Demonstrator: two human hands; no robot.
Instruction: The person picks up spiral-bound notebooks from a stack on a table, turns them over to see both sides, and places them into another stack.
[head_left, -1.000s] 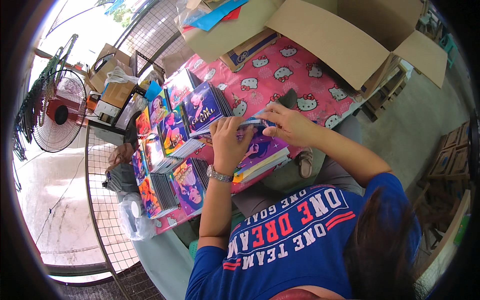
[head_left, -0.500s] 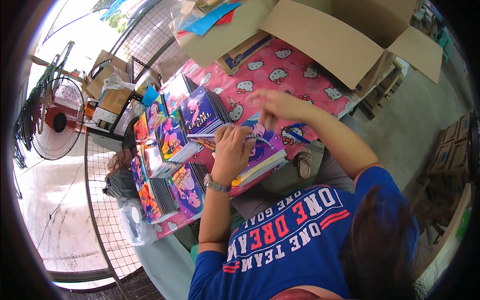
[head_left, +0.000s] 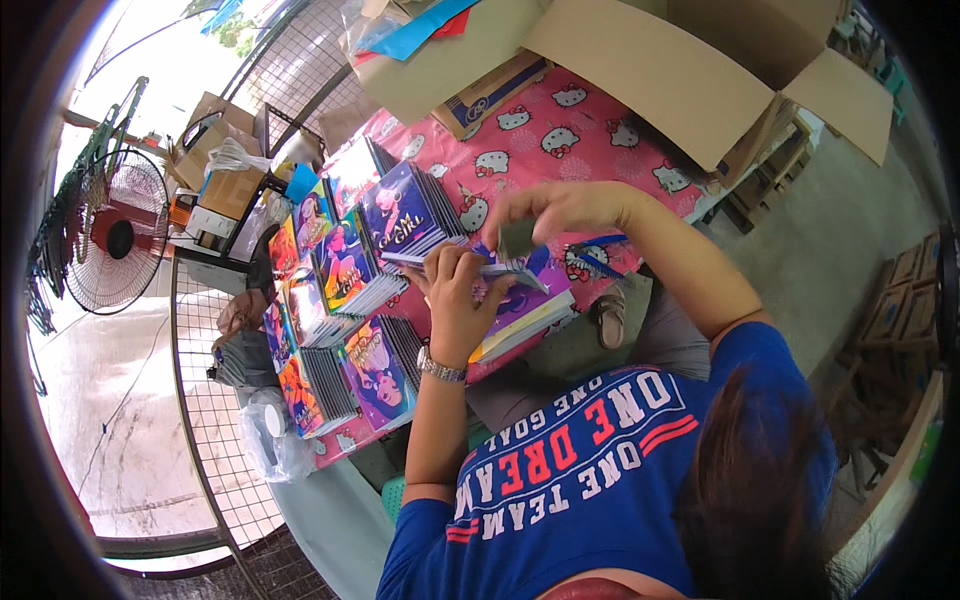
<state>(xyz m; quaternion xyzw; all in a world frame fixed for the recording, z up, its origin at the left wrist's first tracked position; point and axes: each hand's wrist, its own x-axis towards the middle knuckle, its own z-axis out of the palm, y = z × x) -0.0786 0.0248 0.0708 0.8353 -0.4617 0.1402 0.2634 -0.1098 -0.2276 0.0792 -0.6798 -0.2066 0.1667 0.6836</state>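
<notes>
My left hand, with a watch at the wrist, grips a thin notebook tilted nearly edge-on. It sits over a short stack of notebooks with a purple cover near the table's front edge. My right hand arches over the same stack with its fingers bent down. Between its thumb and fingers shows a dark grey-green flat piece, whose kind I cannot make out. To the left stand several stacks of colourful illustrated notebooks, among them a dark purple stack and a purple one nearer me.
A pink patterned cloth covers the table. A large open carton stands at the far right, a flatter box beside it. Blue strips lie right of the stack. A fan and a clear plastic bag are at the left.
My right hand has come down and left a little, and the grey-green piece now shows in its fingers. My left hand stays on the notebook, which has shifted slightly.
</notes>
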